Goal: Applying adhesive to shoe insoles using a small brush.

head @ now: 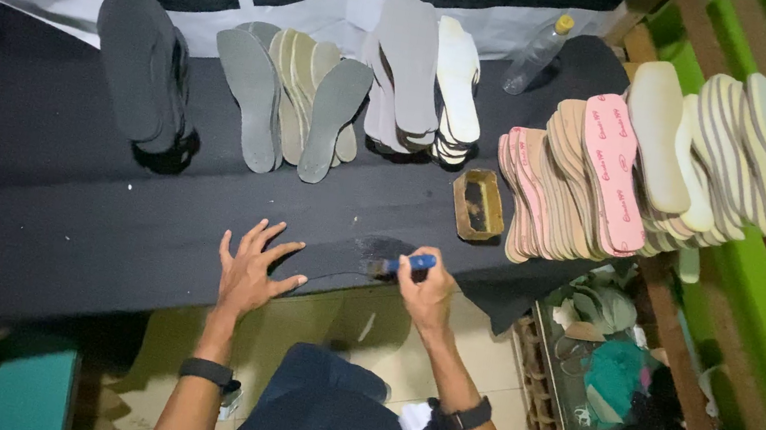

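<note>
Head view, looking down: a person stands at a long table (18, 221) covered in black cloth, brushing a dark insole (340, 264) that lies flat at the table's near edge, hard to make out against the cloth. The right hand (424, 292) is closed around the blue handle of a small brush (401, 265), whose bristles touch the dark insole just left of that hand. The left hand (250, 271) lies open, fingers spread, pressing on the left part of the same insole. Just beyond the brush, toward the far side of the table, sits a small rectangular tin (478, 204) with a dark, wet-looking inside, probably glue. Farther back from the tin, insoles are laid out in overlapping rows: a black stack (141, 73) at the far left, grey ones (288, 105) next, pale grey and white ones (424, 75) directly behind the tin, and pink and tan ones (591, 175) to its right, running on to cream ones (727, 145) on a wooden rack. A clear plastic bottle (537, 54) stands behind these. Judging from the layout, one piece is in work now; whether the rows are already coated or waiting cannot be told from their surfaces, so the share done stays uncertain.
</note>
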